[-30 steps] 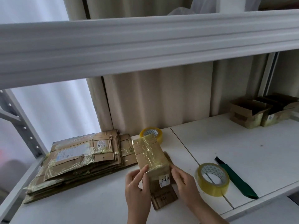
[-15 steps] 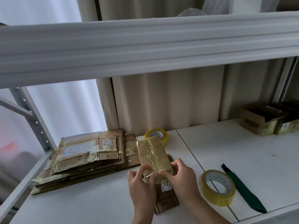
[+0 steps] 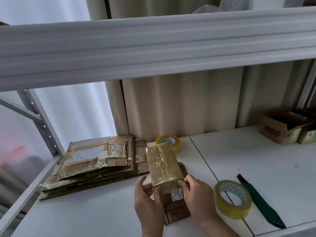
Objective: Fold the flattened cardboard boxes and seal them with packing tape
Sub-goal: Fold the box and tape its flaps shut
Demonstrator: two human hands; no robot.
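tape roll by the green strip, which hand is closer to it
Right. The right hand pinches the small box just left of that tape roll; the left hand holds the box's far side, farther away.

The small box (image 3: 163, 165) was brown cardboard under glossy yellowish tape; the near tape roll (image 3: 232, 199) was yellow with a white core printed with grey triangles; the cutter (image 3: 260, 201) was dark green; the shelf (image 3: 256, 161) was white.

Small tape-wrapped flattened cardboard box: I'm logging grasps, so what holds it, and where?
Both hands, left hand and right hand, grip its near end by opposite side edges.
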